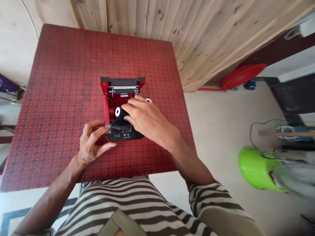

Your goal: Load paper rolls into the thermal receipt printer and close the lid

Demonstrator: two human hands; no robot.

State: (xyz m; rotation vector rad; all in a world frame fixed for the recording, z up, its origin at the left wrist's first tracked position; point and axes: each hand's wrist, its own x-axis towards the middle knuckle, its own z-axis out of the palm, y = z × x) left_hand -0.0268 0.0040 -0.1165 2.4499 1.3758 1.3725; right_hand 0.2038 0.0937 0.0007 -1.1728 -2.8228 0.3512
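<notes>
Printer [125, 135], red-bodied, black-fronted, its black-edged lid [123, 80] standing raised.

Knotty wooden boards [157, 16] are forming a wall at twelve o'clock, while a pale wall [54, 13] is showing at ten. A table [69, 72] with a red, diamond-patterned top is stretching from the centre toward nine. Pale floor [214, 114] is spreading at three, catching soft light. A round red object [242, 76] is showing between two and three; a bright green plastic item [256, 167] is sitting at four.
</notes>
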